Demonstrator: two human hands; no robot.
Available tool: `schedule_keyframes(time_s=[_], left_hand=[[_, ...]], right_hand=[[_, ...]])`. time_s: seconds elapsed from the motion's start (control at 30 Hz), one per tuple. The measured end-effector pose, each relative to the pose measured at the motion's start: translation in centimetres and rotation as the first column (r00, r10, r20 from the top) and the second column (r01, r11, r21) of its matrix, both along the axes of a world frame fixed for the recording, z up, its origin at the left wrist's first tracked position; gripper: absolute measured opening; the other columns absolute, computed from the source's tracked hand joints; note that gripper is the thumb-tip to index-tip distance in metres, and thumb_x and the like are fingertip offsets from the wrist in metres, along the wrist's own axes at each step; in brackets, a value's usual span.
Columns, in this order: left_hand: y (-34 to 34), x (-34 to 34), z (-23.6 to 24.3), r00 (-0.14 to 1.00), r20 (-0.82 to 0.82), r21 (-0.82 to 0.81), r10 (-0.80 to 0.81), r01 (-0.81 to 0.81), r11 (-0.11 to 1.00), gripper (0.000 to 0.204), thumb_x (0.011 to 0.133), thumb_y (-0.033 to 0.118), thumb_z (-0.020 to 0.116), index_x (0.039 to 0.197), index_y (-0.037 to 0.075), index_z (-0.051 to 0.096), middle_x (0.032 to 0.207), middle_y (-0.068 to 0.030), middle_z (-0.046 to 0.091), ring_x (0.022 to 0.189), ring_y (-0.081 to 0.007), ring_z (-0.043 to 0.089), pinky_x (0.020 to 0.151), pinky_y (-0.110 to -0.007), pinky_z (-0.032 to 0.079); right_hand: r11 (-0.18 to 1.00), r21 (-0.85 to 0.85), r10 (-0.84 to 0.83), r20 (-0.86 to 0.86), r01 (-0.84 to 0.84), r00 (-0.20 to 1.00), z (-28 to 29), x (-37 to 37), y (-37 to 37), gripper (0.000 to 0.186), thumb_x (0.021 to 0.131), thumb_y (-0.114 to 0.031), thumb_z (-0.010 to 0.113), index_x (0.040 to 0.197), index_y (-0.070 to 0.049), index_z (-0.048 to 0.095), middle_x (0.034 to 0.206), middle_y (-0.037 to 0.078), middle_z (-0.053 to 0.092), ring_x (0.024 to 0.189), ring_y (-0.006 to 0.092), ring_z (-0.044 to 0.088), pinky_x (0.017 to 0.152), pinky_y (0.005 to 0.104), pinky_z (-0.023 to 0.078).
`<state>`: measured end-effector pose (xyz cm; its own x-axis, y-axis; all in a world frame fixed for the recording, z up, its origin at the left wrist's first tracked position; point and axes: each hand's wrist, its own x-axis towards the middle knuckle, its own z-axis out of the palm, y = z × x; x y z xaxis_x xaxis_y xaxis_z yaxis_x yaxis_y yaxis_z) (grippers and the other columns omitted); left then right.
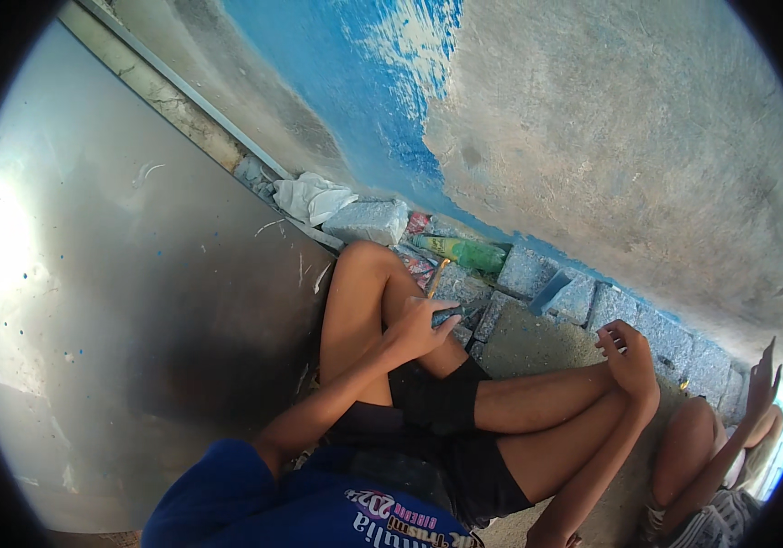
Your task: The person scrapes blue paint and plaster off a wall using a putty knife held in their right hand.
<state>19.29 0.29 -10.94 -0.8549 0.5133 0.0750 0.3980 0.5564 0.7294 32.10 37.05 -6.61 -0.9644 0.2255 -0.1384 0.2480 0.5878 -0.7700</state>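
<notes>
My left hand (420, 329), over my bent left knee, is closed around the dark blue-grey, speckled handle (449, 315) of a tool. A thin orange-yellow stick (439, 279) rises beside those fingers; whether it belongs to the tool cannot be made out. Loosely curled, with its fingers apart from the thumb and nothing visible in them, my right hand (627, 356) hangs over my right knee. Nearest to it on the wall side is a flat blue piece (551, 292) leaning on grey blocks. A green bottle (464, 251) lies on its side beyond my left hand.
A large smooth metal sheet (163, 301) fills the left side. Ahead stands a wall (610, 128), part bare plaster, part blue paint. Grey paving blocks (528, 272) line its foot, with a crumpled white bag (312, 198). Another person's hand (761, 379) and legs are at the right.
</notes>
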Motion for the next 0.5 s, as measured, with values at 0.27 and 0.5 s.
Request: schedule_keyframes(time_s=[0.27,0.5], left_hand=[[-5.2,-4.3,10.7,0.917,-0.379,0.05,0.126,-0.116,0.992,0.035,0.086,0.019,0.076,0.116,0.001,0.072,0.092,-0.0149,0.076,0.07,-0.0206,0.073,0.069,-0.035,0.057],[-7.0,-5.6,23.4,0.897,0.026,0.189,0.441,-0.438,0.879,0.032,0.089,0.016,0.074,0.118,0.002,0.072,0.075,-0.0047,0.067,0.05,-0.0036,0.052,0.043,-0.019,0.04]], right_hand=[[0.998,0.061,-0.039,0.052,0.035,0.998,1.5,0.2,-0.4,0.018,0.095,-0.017,0.064,0.1,0.0,0.066,0.082,0.015,0.072,0.077,0.0241,0.072,0.067,0.0357,0.053],[0.997,0.066,-0.042,0.059,0.038,0.997,0.8,0.2,-0.3,0.017,0.097,-0.017,0.062,0.101,-0.001,0.067,0.08,0.008,0.072,0.074,0.0154,0.068,0.064,0.0304,0.048]])
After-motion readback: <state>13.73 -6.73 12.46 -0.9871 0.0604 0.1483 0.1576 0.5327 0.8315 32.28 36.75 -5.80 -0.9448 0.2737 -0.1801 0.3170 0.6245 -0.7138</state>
